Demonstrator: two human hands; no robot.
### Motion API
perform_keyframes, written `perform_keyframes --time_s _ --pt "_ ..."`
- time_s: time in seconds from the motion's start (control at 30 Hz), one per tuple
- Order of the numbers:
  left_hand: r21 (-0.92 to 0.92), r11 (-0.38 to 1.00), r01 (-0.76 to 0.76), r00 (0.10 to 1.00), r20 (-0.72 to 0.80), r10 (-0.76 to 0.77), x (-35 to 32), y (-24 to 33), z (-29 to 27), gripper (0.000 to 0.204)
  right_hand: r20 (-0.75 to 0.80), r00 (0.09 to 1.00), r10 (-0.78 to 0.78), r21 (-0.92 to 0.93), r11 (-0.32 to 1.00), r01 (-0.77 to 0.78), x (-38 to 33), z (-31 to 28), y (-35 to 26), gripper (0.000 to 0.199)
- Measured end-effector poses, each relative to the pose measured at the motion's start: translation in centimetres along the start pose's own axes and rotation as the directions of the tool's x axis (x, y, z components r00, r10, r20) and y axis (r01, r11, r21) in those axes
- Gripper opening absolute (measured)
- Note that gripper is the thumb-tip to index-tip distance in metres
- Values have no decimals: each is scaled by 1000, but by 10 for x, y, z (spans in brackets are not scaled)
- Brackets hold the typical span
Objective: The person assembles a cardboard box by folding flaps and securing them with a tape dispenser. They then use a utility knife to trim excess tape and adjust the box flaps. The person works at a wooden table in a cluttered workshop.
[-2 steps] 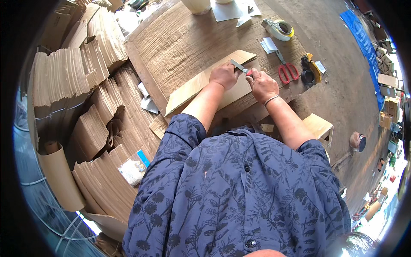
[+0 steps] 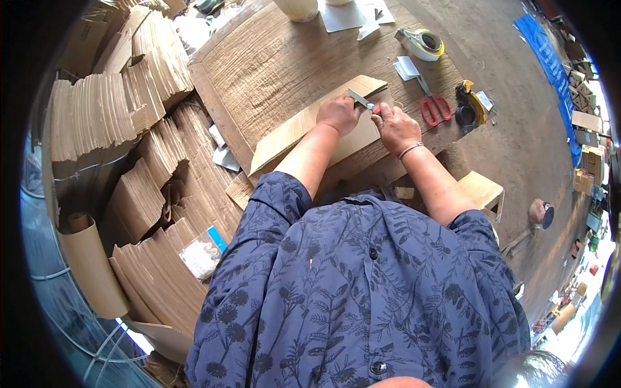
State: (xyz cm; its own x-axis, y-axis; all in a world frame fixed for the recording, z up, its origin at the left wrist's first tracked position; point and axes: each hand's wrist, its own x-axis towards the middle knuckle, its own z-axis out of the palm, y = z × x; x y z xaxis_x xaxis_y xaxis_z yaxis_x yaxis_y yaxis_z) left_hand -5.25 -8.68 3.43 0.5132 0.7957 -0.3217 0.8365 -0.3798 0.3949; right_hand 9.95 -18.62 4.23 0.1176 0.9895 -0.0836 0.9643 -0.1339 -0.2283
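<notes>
A long folded piece of cardboard (image 2: pixel 284 139) lies aslant across the wooden table (image 2: pixel 259 77). My left hand (image 2: pixel 339 115) is closed on it near its far right end, with the fingertips partly hidden. Closed around the red handle of a knife, my right hand (image 2: pixel 398 130) is just to the right of the left one. The knife's flat metal blade (image 2: pixel 359 98) points up and left, over the cardboard beside my left fingers. Scissors (image 2: pixel 435 110) with red handles lie to the right of my right hand, partly under a small white card (image 2: pixel 406 68).
A clear tape roll (image 2: pixel 427 45) and a black-and-yellow tape dispenser (image 2: pixel 470 107) lie on the table's right side. White paper (image 2: pixel 343 19) is at the far edge. Stacks of flattened cardboard (image 2: pixel 90 119) fill the left; a small carton (image 2: pixel 480 189) stands by my right forearm.
</notes>
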Motion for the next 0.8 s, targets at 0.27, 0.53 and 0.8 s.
perform_keyframes --time_s 0.27,0.53,0.8 --pt "-20 998 -65 995 -80 63 -3 -5 8 54 -208 972 -107 -100 991 88 -1 13 75 33" --pt "-31 999 -43 999 -31 42 2 -5 -1 57 -72 995 66 27 998 -64 -1 16 57 31" --pt "-28 996 -86 992 -99 83 12 -13 7 58 93 832 548 145 819 -555 -46 26 195 36"
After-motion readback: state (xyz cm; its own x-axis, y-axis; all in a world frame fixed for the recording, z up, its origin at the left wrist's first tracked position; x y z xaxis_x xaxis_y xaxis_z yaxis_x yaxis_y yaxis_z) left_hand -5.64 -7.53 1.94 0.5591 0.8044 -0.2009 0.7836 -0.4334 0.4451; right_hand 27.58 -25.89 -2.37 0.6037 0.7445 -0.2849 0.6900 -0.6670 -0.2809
